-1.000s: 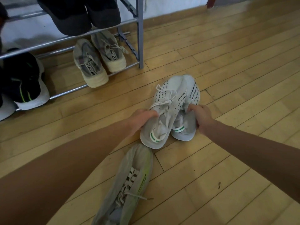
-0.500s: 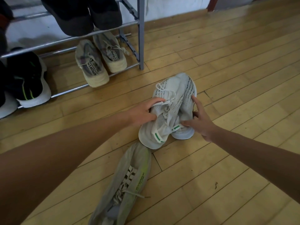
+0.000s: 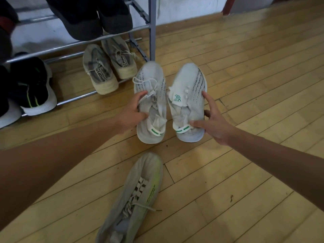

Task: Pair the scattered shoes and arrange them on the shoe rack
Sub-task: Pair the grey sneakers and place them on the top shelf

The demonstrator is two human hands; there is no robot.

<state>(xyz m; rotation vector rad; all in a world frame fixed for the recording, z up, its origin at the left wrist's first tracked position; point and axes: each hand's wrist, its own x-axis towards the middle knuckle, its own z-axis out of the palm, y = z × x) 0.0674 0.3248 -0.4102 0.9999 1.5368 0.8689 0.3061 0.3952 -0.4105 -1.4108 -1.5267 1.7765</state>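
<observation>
At the middle of the floor, the left hand [image 3: 130, 114] curls its fingers [image 3: 140, 95] over the laces and tongue of the left white sneaker [image 3: 150, 102], thumb at the collar, gripping that shoe from its left side. The right hand [image 3: 213, 122] spreads its fingers [image 3: 207, 99] along the outer side of the right white sneaker [image 3: 188, 102], with the thumb pressed onto the green-lettered heel strap, so it clasps the shoe rather than closing fully around it. Both sneakers sit upright, toes pointing far, heels near, side by side with a narrow gap between them (the dotted dark pattern runs along each upper). Whether their soles rest flat on the wooden floor [image 3: 254, 71] or are slightly lifted, I cannot tell. Just near of the pair lies a grey sneaker with a yellow-green stripe [image 3: 140, 195], alone, toe pointing far and angled to the right. Far and to the left stands the shoe rack [image 3: 151, 28], its grey upright post just beyond the left white sneaker's toe. On its bottom rails sits a beige pair [image 3: 108, 67], heels toward the camera, and further left a black sneaker with a white sole [image 3: 34, 88]. Dark shoes [image 3: 89, 14] rest on the tier above.
</observation>
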